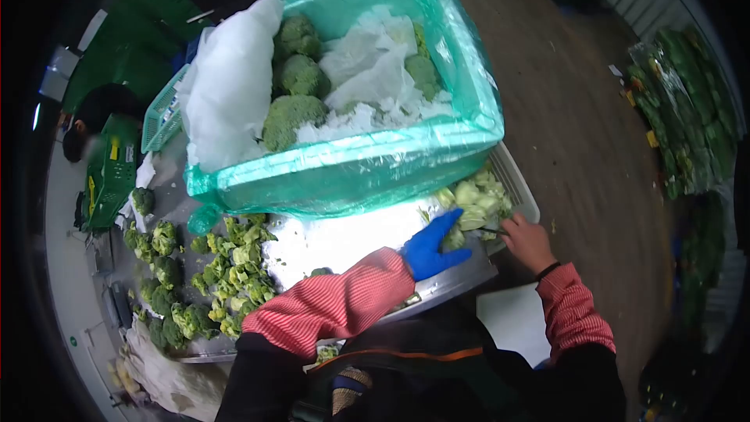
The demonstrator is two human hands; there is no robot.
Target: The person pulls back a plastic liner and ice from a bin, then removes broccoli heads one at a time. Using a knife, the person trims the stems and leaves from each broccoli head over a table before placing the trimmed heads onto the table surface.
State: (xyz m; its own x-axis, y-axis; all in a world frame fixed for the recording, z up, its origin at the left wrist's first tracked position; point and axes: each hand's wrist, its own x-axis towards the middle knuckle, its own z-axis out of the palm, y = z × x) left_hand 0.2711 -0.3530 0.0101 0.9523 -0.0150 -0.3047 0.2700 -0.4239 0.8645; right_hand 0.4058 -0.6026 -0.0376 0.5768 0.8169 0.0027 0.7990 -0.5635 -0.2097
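Note:
My left hand point(431, 250), in a blue glove, is open with its fingers spread over the metal table edge. It is beside a heap of pale green broccoli stalk pieces point(478, 202), and I see nothing in its grasp. My bare right hand point(527, 242) is closed at the right of this heap. From its fingers a thin dark tool, apparently a small knife point(492, 230), points left toward the stalks; most of it is hidden. Behind both hands stands a crate lined with green plastic point(336, 180), with broccoli heads point(294, 119) and crushed ice inside.
Cut broccoli florets point(238, 266) lie on the metal table point(328, 238) at the left. White sheeting point(234, 82) hangs over the crate's left side. A person point(105, 113) is near a green crate point(112, 176) at far left. Wrapped green produce point(687, 109) lines the right wall.

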